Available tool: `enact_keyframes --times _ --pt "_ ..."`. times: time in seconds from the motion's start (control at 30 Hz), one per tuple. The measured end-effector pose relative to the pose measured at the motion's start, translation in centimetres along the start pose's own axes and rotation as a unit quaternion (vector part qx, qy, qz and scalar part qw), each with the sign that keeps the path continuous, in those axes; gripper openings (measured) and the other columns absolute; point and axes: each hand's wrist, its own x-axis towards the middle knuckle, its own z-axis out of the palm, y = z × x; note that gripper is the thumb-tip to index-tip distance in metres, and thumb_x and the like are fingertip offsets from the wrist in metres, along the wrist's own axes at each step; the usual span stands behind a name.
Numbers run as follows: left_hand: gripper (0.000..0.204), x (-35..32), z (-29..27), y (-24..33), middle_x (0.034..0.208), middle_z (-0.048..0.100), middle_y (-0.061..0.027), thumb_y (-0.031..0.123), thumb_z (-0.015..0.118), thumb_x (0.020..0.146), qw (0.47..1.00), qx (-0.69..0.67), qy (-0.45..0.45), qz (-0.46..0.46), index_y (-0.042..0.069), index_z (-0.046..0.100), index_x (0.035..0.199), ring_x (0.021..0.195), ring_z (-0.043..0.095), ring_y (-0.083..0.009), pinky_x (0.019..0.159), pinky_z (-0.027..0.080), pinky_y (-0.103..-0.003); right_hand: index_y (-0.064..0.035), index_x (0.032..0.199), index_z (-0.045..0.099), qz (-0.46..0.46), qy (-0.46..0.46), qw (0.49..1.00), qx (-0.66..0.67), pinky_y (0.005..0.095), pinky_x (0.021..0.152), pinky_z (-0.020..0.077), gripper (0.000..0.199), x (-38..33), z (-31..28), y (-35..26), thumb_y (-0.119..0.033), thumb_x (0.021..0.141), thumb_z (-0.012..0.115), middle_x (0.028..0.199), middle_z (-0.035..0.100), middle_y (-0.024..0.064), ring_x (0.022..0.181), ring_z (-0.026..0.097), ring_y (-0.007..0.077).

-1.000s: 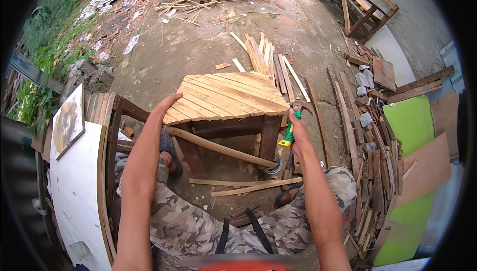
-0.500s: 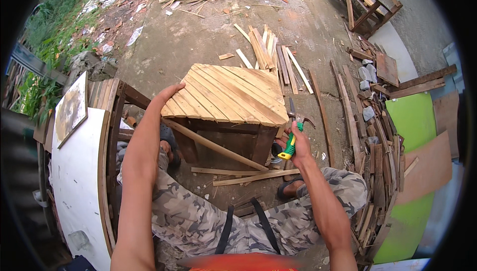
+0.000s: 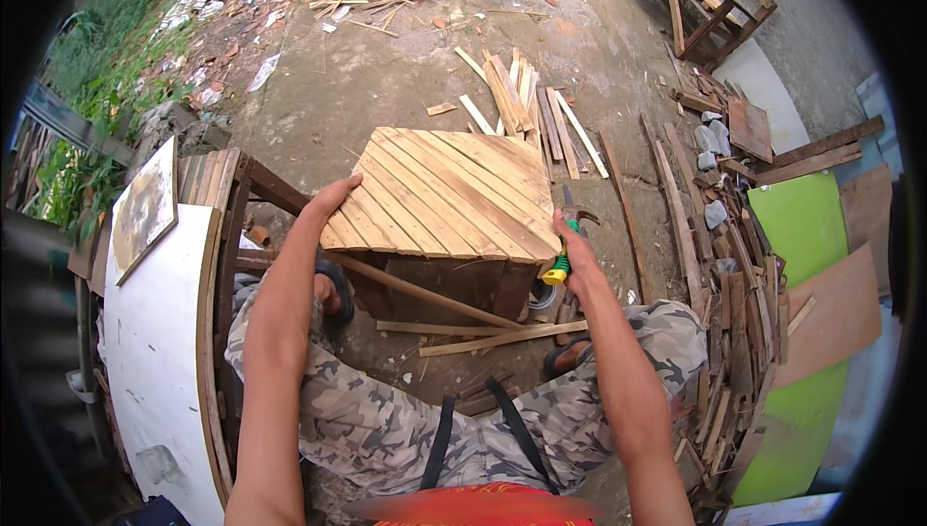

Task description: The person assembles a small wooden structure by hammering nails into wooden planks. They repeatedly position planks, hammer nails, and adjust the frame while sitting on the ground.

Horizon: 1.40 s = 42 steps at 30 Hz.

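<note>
Between my knees stands a small wooden table with a top of diagonal pale slats and darker legs. My left hand is closed on the top's left edge, its fingers partly hidden. At the right edge, my right hand is closed round a claw hammer with a green and yellow handle. The hammer's metal head points away from me, and this hand also presses against the table's side. A long wooden strip slants across under the near edge of the top.
Loose strips lie by my feet. Beyond the table is a pile of pale slats. A white board stands at the left; stacked scrap wood and a green panel line the right. A wooden frame stands far right.
My right hand has moved up against the table's right edge with the hammer still in it. The table has shifted slightly, its near edge now lower in view. My left hand keeps its hold.
</note>
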Motion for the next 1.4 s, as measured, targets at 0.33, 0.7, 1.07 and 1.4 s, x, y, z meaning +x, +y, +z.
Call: enact_keyframes --times 0.33,0.7,1.07,1.4 --pt "0.062 -0.4 1.2 2.2 0.111 0.072 -0.0178 0.051 0.054 0.098 0.969 0.227 0.093 -0.007 -0.004 0.065 0.125 0.089 0.073 -0.0273 0.08 0.057 -0.038 -0.0012 0.122 0.061 0.01 0.044 0.999 -0.015 0.0372 0.076 0.0595 0.053 1.2 -0.6 -1.3 -0.04 0.089 0.076 0.11 0.068 0.0152 0.092 0.07 0.0231" --pt "0.083 0.0 1.9 3.0 0.114 0.071 -0.0208 0.073 0.06 0.086 0.974 0.21 0.04 -0.075 0.001 0.067 0.126 0.094 0.073 -0.0303 0.083 0.057 -0.042 0.0019 0.124 0.059 0.065 -0.033 0.996 0.045 0.039 0.076 0.0617 0.055 2.7 0.1 -2.1 -0.035 0.087 0.078 0.107 0.068 0.0161 0.087 0.071 0.0255" --pt "0.095 -1.4 0.9 3.6 0.106 0.073 -0.0226 0.075 0.074 0.072 0.963 0.236 0.132 0.01 -0.01 0.07 0.114 0.09 0.074 -0.0315 0.08 0.058 -0.041 0.0102 0.116 0.061 -0.006 -0.002 0.999 -0.053 0.0352 0.076 0.059 0.048 -0.5 1.9 -0.6 -0.021 0.085 0.08 0.106 0.07 0.0177 0.089 0.072 0.0243" --pt "0.1 -0.4 -1.7 5.8 0.111 0.07 -0.0253 0.078 0.071 0.072 0.908 0.375 0.181 0.037 -0.009 0.067 0.122 0.109 0.067 -0.0326 0.086 0.055 -0.041 -0.0098 0.092 0.059 -0.067 -0.043 0.997 -0.007 0.0307 0.071 0.0539 0.027 -0.2 2.6 5.9 -0.018 0.083 0.083 0.084 0.061 0.001 0.074 0.062 0.0136"
